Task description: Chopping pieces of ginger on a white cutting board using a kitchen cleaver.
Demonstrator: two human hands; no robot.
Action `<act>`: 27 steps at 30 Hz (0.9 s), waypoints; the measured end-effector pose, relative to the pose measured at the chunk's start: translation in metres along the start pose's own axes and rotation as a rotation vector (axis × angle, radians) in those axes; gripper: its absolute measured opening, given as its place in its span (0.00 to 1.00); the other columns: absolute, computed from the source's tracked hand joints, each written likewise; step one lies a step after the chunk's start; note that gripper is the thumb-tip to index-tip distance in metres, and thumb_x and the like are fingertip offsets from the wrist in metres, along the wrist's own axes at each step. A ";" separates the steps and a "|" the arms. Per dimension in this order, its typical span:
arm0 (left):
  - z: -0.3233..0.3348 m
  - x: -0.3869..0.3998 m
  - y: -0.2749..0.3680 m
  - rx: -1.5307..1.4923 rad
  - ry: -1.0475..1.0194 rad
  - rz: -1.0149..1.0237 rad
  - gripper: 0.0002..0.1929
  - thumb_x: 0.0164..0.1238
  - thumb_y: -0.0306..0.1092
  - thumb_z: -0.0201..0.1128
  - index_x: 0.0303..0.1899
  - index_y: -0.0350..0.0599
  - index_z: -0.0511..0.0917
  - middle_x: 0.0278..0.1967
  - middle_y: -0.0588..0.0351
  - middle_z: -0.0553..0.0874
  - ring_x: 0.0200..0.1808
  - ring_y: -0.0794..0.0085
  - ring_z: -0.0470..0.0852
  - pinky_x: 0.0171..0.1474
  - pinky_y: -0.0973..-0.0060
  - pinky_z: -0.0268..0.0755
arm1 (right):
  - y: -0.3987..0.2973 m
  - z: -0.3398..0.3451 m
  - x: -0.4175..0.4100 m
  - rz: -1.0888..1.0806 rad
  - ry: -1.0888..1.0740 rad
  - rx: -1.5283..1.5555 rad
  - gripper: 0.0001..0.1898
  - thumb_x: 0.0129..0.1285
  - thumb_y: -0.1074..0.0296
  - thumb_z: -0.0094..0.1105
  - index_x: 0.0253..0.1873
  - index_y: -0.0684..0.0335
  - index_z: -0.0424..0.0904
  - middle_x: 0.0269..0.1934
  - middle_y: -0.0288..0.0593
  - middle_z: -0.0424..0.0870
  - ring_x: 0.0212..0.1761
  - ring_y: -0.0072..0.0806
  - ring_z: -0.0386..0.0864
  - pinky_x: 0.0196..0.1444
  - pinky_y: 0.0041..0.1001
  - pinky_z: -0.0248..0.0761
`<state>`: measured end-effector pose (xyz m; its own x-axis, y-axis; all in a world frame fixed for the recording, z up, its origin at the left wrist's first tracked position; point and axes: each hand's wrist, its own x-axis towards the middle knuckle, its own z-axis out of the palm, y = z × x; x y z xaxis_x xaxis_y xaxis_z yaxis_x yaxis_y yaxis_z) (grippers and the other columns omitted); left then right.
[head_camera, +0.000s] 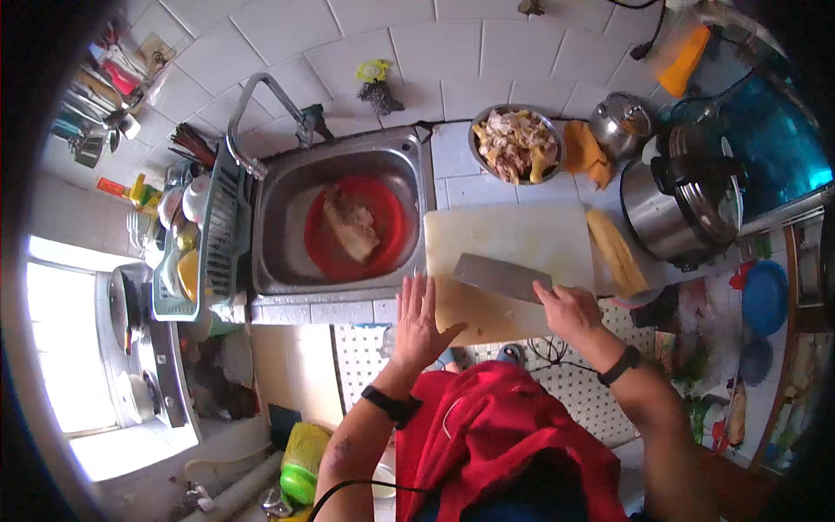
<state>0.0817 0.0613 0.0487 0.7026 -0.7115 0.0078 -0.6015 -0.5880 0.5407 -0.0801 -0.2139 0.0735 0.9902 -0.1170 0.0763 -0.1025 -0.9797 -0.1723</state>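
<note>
My right hand (569,310) grips the handle of a cleaver (499,276), whose broad blade points left over a pale cutting board (515,228). With its fingers stretched out, my left hand (417,326) is at the board's left front corner, near the sink edge, holding nothing. Small scraps lie on the board. In the steel sink (280,196), a red plastic basin (393,241) holds a pale piece of meat (351,228). Behind the board, a metal bowl (561,156) is filled with cut pieces of meat. To the right lies a long yellowish peeled piece (616,253).
A faucet (251,111) arches over the sink. Left of it stands a green dish rack (225,241) with bowls. An electric pressure cooker (659,209), a steel pot (620,124) and orange pieces (587,153) are at the right.
</note>
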 end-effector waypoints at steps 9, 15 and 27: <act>0.012 0.032 0.008 0.243 -0.168 0.040 0.65 0.51 0.65 0.77 0.81 0.40 0.46 0.81 0.31 0.44 0.83 0.36 0.40 0.78 0.33 0.37 | -0.006 -0.023 -0.094 0.577 0.172 0.111 0.21 0.65 0.71 0.62 0.63 0.60 0.80 0.34 0.48 0.83 0.33 0.46 0.85 0.35 0.44 0.77; 0.016 0.051 0.030 0.226 -0.188 0.162 0.64 0.51 0.66 0.76 0.82 0.44 0.47 0.81 0.30 0.45 0.82 0.34 0.41 0.77 0.30 0.38 | -0.046 0.007 -0.103 0.702 -0.029 0.085 0.27 0.65 0.71 0.57 0.70 0.64 0.71 0.41 0.58 0.84 0.37 0.54 0.85 0.41 0.49 0.79; 0.025 0.044 0.002 0.207 -0.146 0.166 0.61 0.52 0.65 0.76 0.82 0.49 0.49 0.81 0.31 0.43 0.83 0.35 0.40 0.78 0.33 0.37 | -0.059 0.046 -0.139 1.153 0.362 0.827 0.10 0.76 0.66 0.52 0.53 0.65 0.75 0.35 0.57 0.84 0.34 0.52 0.84 0.38 0.44 0.78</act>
<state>0.1020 0.0191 0.0292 0.5347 -0.8437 -0.0476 -0.7790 -0.5139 0.3593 -0.2072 -0.1319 0.0278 0.3086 -0.9103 -0.2757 -0.5987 0.0394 -0.8000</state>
